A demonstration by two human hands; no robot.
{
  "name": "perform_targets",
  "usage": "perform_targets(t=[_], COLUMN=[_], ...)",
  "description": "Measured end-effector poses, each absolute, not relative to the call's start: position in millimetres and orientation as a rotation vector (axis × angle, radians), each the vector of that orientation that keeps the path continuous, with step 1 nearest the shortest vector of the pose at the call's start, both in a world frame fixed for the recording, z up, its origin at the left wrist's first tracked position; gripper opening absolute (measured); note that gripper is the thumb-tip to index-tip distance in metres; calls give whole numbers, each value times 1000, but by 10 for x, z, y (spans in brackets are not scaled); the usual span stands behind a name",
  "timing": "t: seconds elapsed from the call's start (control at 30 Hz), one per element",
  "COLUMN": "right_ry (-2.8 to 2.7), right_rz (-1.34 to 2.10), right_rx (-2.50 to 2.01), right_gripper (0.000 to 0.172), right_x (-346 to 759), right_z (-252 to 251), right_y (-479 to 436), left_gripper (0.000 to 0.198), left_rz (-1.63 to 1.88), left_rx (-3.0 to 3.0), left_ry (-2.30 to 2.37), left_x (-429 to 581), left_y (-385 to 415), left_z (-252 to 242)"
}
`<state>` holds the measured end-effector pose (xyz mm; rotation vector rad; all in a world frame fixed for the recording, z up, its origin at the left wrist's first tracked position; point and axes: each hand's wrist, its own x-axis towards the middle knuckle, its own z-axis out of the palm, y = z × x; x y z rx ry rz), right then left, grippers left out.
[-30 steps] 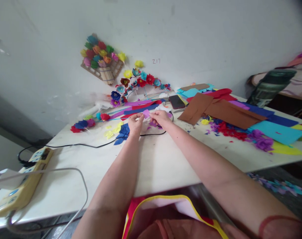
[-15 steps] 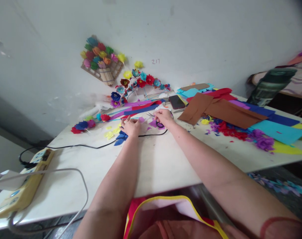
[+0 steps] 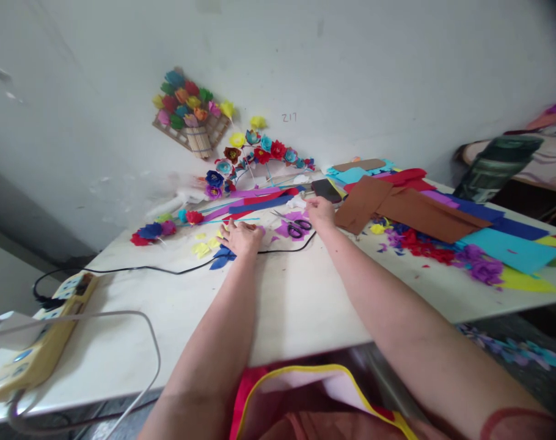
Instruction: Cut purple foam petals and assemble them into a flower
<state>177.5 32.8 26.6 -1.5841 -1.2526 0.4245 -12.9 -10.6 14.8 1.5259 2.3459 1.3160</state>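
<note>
My left hand (image 3: 242, 237) lies flat on the white table (image 3: 287, 293), fingers spread, over blue paper petals (image 3: 223, 256) and small purple scraps. My right hand (image 3: 321, 211) is farther back, just right of black-handled scissors (image 3: 295, 226) that lie free on a purple paper piece (image 3: 287, 229). Its fingers are loose and hold nothing I can see. They point toward a white lump (image 3: 298, 200) and a dark phone (image 3: 326, 189).
Long paper strips (image 3: 259, 198) and paper flowers (image 3: 255, 150) line the wall. Brown, blue and cyan sheets (image 3: 420, 211) with red and purple scraps cover the right side. A black cable (image 3: 159, 267) crosses the table to a power strip (image 3: 40, 348) at the left edge.
Both hands held a small purple piece, then let it go. The scissors now lie on the table. My right hand has moved back and right; my left hand has flattened on the table.
</note>
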Motion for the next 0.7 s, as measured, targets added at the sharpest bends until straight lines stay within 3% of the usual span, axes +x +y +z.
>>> perform_targets(t=[0.3,0.53,0.7], right_ry=[-1509,-1730,-1788], right_rz=[98,-24,-45], right_rx=[-1757,-1921,-2097], right_gripper=[31,35,39], right_x=[1806,1753,1836], right_z=[200,249,291], right_y=[342,446,607], left_gripper=[38,36,33], left_rz=[1437,1373,1208], left_rx=[1849,2221,2327], left_ry=[2175,1707,1654], left_x=[-92,24,83], left_y=[-101,-59,-82], left_z=[151,115,87])
